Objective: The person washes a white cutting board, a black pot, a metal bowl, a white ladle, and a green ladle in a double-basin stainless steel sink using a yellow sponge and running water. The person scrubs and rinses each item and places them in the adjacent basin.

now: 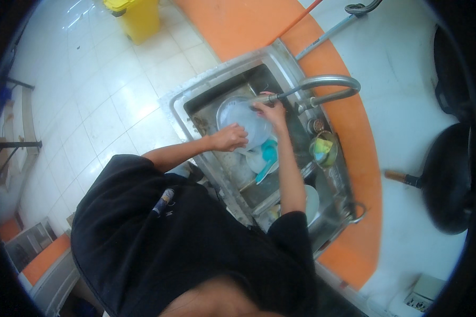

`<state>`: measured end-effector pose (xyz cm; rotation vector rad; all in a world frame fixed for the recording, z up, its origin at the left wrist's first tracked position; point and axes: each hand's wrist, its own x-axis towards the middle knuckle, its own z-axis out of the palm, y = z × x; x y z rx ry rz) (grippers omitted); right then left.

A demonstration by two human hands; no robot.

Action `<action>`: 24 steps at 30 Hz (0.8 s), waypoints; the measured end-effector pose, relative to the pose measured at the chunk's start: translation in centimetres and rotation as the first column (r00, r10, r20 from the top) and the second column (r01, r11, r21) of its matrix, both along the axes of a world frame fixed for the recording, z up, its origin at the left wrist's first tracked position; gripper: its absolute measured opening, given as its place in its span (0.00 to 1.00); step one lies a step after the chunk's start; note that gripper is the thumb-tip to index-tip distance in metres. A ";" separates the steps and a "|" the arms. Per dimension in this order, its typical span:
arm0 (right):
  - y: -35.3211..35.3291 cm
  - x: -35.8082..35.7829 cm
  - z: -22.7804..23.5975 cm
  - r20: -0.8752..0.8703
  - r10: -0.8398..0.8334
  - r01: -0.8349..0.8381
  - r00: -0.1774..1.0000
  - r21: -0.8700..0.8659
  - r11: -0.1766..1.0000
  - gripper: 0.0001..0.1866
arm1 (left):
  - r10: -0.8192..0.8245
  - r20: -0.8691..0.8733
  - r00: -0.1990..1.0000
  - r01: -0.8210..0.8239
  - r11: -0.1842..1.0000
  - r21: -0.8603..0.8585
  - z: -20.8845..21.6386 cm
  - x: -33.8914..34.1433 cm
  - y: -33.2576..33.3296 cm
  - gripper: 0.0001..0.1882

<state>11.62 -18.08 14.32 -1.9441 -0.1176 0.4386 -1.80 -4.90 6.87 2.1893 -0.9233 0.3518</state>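
A translucent, whitish round bowl [253,126] is in the left basin of a steel sink [177,108]. At its near left edge is my left hand [230,137], its fingers closed on the rim. My right hand [272,114] is closed around the end of the chrome faucet spout [263,99], over the bowl's far right side. Below the bowl lies a turquoise long-handled utensil [267,161], resting on pale dishes. Part of a round metal rim shows behind the bowl. Whether water is running is too blurred to tell.
Pale dishes [312,203] fill part of the right basin, beyond a divider. A small bowl with a yellow-green sponge [323,149] stands on the sink's back ledge. Orange counter [362,158] surrounds the sink. A black wok [447,177] hangs on the right. A yellow bin [140,24] stands far left.
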 end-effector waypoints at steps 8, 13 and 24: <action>0.8 -0.5 0.6 -0.015 -0.006 0.005 1.000 -0.073 0.997 0.25 | -0.034 -0.010 0.999 0.033 0.995 -0.091 -0.1 -0.4 -0.5 0.07; -0.3 -1.9 2.5 -0.235 0.122 -0.103 0.964 0.090 0.991 0.26 | 0.033 -0.038 0.999 -0.039 0.981 -0.191 -0.6 0.9 -0.8 0.08; -2.6 -2.1 3.9 -0.207 0.178 -0.209 0.962 -0.137 0.968 0.29 | -0.014 -0.897 0.442 -0.840 0.343 -0.420 -3.4 2.0 -1.0 0.15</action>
